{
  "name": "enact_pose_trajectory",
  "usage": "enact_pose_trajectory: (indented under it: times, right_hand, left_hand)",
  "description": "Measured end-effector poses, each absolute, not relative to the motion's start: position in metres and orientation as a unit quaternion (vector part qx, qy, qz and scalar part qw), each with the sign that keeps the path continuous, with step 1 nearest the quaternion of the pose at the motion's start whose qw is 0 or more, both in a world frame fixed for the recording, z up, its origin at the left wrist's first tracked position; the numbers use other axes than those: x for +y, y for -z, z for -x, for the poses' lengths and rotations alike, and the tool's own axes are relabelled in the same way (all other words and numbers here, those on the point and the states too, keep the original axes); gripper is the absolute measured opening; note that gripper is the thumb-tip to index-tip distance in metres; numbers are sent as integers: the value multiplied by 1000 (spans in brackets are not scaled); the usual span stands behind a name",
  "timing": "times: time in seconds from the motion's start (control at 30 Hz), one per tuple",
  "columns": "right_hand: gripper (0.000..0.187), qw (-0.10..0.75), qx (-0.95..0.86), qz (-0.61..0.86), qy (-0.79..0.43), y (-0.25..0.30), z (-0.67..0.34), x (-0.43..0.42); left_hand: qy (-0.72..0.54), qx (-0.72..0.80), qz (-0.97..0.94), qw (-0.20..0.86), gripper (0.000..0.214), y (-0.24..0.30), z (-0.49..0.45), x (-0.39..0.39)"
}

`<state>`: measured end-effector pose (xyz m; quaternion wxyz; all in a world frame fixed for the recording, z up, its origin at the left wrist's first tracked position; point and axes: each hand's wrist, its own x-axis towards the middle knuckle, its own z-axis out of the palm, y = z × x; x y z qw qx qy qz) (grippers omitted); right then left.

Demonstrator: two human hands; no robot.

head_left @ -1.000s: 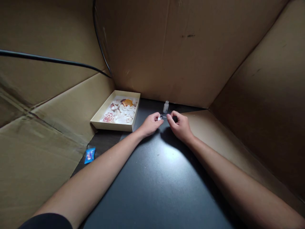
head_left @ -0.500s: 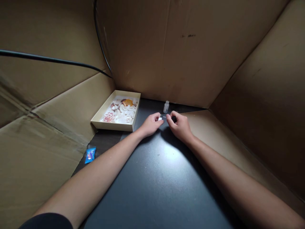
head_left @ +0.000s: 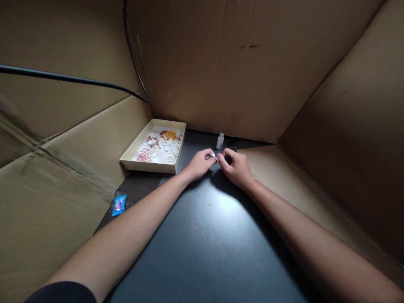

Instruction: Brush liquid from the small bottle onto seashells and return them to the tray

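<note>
My left hand (head_left: 201, 163) is closed in a pinch on a small white piece (head_left: 213, 155), mostly covered by the fingers. Facing it, my right hand (head_left: 234, 167) is curled round a small black-ended object (head_left: 228, 160); its pale, thin front part is largely hidden between finger and thumb. The fingertips of both hands almost meet above the dark tabletop (head_left: 195, 235). Just behind them a small clear bottle (head_left: 220, 142) stands upright with its mouth uncapped.
A shallow cream box (head_left: 151, 166) with shells and white pieces in it lies at the back left. Nearer on the left is a blue packet (head_left: 119, 205). Cardboard walls (head_left: 214, 75) surround the table, and a black cable (head_left: 78, 80) crosses the left wall.
My right hand has moved slightly left, bringing its fingertips nearer my left hand and covering more of the thin part. The bottle, box and packet have stayed put.
</note>
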<state>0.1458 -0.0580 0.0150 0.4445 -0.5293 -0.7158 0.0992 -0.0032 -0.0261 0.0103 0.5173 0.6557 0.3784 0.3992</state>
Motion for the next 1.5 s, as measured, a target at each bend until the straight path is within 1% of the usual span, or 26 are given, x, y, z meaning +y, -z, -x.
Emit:
enact_pose_trajectory:
  times: [0.1,0.17,0.3,0.4,0.47,0.6,0.7,0.9,1.0,1.13,1.2,1.3,1.5]
  right_hand:
    - [29,461,-683,559,-87,-15,-147,-57]
    - [30,471,-683,552,-87,-14,-147,-57]
    - [29,450,-698,551,-81,-14,-147,-56]
    - [29,457,-680,569,-72,-14,-147,-56]
    - [30,461,-690,553,-79,-14,-148,-56]
    - [29,446,-706,544,-84,-13,-147,-55]
    - [30,457,-678,571,-68,-13,-148,-55]
    - [29,445,-714,533,-91,-13,-146,-56]
    - [29,465,-683,558,-85,-13,-147,-55]
    - [29,464,-700,534,-98,-13,-147,-55]
    - [29,457,-701,539,-98,-12,-147,-55]
    - [28,471,-673,564,-86,-12,-147,-55]
    - [26,464,-692,543,-97,-13,-146,-55]
  left_hand:
    - [-403,371,-637,542,19,-8,3,-26]
    - [-404,366,-631,552,18,-7,4,-26]
    - [-393,369,-634,554,14,-7,4,-26]
    - [-387,369,-635,557,14,-7,3,-26]
    - [-385,368,-637,558,13,-7,3,-26]
    - [-391,369,-639,551,13,-8,2,-26]
    - [-393,371,-636,551,14,-8,2,-27]
    - [-399,373,-624,559,16,-10,2,-28]
    - [-395,377,-626,556,17,-10,2,-28]
    - [-391,373,-625,563,15,-8,3,-27]
    - [-390,370,-624,568,15,-7,3,-26]
    - [-394,363,-625,567,17,-6,2,-26]
    - [-415,354,-603,582,13,-6,0,-24]
